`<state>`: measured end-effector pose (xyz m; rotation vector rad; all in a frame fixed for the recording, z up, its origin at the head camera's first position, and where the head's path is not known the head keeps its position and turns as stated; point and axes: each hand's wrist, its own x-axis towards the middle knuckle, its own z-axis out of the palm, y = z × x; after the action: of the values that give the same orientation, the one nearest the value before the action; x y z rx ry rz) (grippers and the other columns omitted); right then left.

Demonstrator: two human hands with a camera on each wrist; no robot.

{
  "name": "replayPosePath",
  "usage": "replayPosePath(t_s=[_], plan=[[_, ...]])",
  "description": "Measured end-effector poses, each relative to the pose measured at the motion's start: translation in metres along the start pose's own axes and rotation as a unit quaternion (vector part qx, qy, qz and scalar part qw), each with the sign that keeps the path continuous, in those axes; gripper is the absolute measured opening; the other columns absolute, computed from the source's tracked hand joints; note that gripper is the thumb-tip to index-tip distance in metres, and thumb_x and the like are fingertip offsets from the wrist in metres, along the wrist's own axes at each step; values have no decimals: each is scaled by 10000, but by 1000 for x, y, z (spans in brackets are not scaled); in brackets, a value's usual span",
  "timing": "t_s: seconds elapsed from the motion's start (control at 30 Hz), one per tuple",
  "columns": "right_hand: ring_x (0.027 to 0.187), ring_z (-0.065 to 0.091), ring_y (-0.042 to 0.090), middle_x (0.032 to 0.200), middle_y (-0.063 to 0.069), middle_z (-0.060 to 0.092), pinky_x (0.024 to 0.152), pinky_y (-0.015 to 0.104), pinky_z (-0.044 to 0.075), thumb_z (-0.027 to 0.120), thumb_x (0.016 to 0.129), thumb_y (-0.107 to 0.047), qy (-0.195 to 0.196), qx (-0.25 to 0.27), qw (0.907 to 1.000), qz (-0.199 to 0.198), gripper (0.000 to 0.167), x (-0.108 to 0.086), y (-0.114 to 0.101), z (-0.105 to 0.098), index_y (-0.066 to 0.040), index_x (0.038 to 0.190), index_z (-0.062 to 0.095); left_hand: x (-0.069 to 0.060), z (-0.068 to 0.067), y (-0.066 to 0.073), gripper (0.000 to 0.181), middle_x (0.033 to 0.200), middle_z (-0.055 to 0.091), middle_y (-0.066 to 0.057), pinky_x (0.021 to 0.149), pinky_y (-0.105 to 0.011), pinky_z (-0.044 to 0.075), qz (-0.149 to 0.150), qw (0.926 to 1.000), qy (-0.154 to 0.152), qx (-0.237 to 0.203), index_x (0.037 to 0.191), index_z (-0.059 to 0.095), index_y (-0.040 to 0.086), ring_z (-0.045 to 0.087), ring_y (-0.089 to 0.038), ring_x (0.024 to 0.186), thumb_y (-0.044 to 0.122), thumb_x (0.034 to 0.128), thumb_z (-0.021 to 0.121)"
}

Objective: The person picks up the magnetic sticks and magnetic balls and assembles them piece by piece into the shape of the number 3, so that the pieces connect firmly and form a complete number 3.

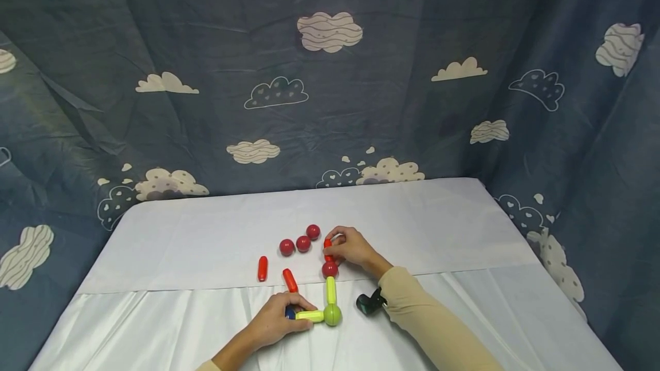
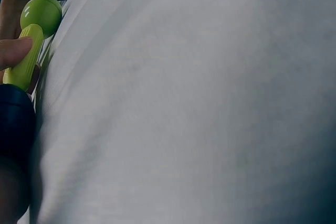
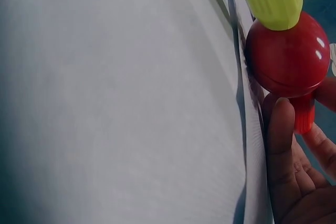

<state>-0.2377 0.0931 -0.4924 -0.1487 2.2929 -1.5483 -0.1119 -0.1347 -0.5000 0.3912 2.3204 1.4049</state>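
On the white cloth [image 1: 412, 222], a bent chain is seen assembled: dark blue ball [image 1: 290, 314], lime rod [image 1: 309, 316], green ball [image 1: 332, 315], upright-running lime rod [image 1: 331, 291], red ball [image 1: 330, 269]. The first rod is pinched by the left hand [image 1: 275, 319]; a red rod [image 1: 328, 252] is pinched against the red ball by the right hand [image 1: 353, 247]. Three loose balls [image 1: 303, 244] and one spare rod [image 1: 263, 268] are left unjoined (whether the tilted rod [image 1: 290, 280] is attached cannot be told).

Right hand [image 1: 354, 247] farther forward, fingers [image 1: 338, 231] pinching; left hand [image 1: 275, 320] nearer, gripping.

Desk [image 1: 206, 222] viewed forward-down from head; wrist views taken close-up toward fingers [image 3: 281, 135]; green ball [image 1: 332, 315] shared by head and left wrist.
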Motion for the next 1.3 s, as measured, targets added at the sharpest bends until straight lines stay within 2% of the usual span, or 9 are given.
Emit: replayPosePath(t_s=[0.37,0.63,0.8,0.93,1.03,1.3], plan=[[623,627,74,811,41,701,592,234,575,781,906,-41,-84,78,9999,-100,313,0,0,-1,27,1171,629,0,-1,1,218,1062,758,-44,825,-214,455,69,10000,-19,-16,1096,797,78,583,-89,922,120,887,843],[692,664,124,960,130,737,608,252,594,771,935,-91,-157,6,9999,22,332,8,4,-11,25,1214,636,2,-1,1,225,1066,755,-37,826,-218,458,7,10000,-45,-30,1106,797,85,585,-117,930,124,890,844],[755,689,142,1007,135,731,673,279,613,739,961,-86,-173,13,9998,-52,294,14,3,-20,18,1221,650,1,0,2,229,1055,744,-15,848,-252,453,-196,9998,-43,79,1104,796,102,576,-154,946,146,886,852],[820,678,152,1045,132,704,716,286,610,741,952,-62,-257,-136,9993,-248,294,21,-2,-22,16,1222,657,1,-2,4,228,1053,736,0,874,-290,454,-310,9994,-63,146,1103,797,123,570,-165,957,163,886,855],[868,661,171,1104,145,698,740,277,599,758,935,-61,-315,-406,9979,-385,314,27,-8,-22,2,1229,669,0,-3,3,229,1054,739,-7,871,-284,456,-255,9996,-44,145,1104,797,115,571,-161,952,158,886,855],[911,652,201,1296,168,660,804,264,578,772,918,-14,-711,-965,9918,-453,392,41,-25,-18,-78,1297,693,3,0,1,228,1066,742,-1,871,-266,458,-246,9996,-70,89,1105,799,123,577,-154,950,168,889,856]])
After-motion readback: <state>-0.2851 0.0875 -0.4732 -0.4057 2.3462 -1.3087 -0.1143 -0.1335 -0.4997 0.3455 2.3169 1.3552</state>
